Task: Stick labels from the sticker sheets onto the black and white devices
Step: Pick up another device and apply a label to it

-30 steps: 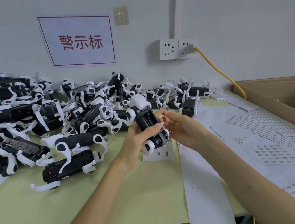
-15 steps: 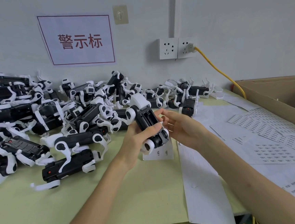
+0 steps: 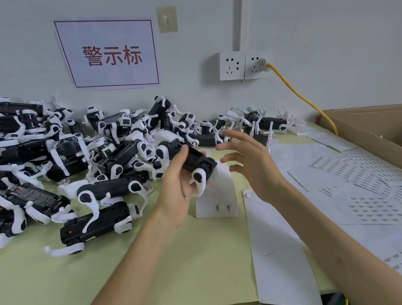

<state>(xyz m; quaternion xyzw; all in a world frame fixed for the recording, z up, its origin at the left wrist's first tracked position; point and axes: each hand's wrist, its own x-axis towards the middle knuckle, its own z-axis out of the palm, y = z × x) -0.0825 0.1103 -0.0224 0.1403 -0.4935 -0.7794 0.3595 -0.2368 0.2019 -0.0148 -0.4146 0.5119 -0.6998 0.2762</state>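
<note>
Left hand [image 3: 176, 191] grips one device [image 3: 191, 161]; right hand [image 3: 252, 165] hovers beside it, fingers spread, holding nothing.
Device pile [image 3: 58, 169] lies left of the hands; sticker sheets [image 3: 368, 186] right.

Glossy black-and-white plastic devices [image 3: 115, 184], matt paper sticker sheets [image 3: 357, 177], brown cardboard box [image 3: 382, 129].
</note>
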